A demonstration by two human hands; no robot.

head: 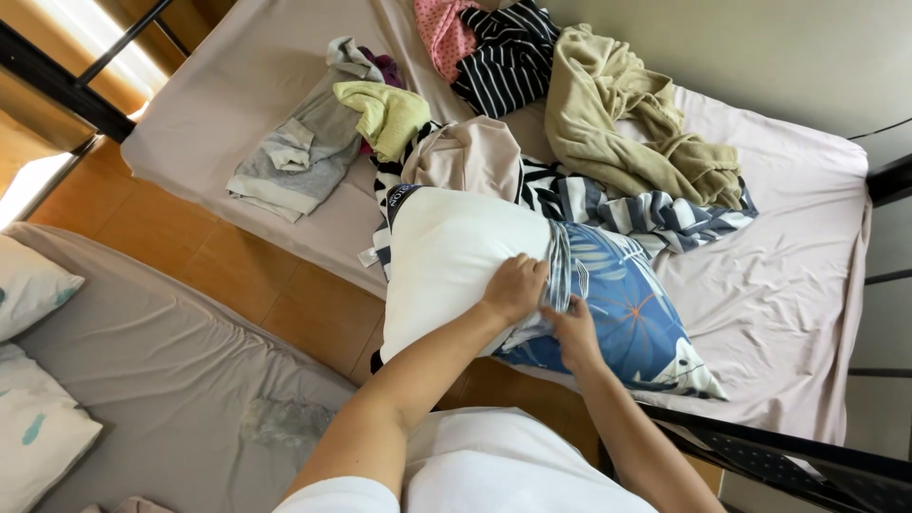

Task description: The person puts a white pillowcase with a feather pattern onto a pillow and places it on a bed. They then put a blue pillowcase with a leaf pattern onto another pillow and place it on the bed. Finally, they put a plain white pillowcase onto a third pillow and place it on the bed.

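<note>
both hands, left hand (514, 287) and right hand (573, 334), grip closed on the cover (622, 304), pillow (446, 266) lying diagonally, bare end up-left.

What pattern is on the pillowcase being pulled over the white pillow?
Blue with pale leaf shapes, pillowcase, seen in the head view.

Pillow (446, 266) plain white; its pillowcase (627, 313) blue w/ pale leaf print & an orange sprig. Far on the pale pink bed sheet (779, 285): tan robe (617, 114), black top (508, 57) w/ thin white stripes, pink polka-dot cloth (445, 33), yellow-green garment (388, 114), grey sweatshirt (304, 152). Left near: grey sheet (152, 361), white pillows (28, 285) w/ teal marks.
</note>
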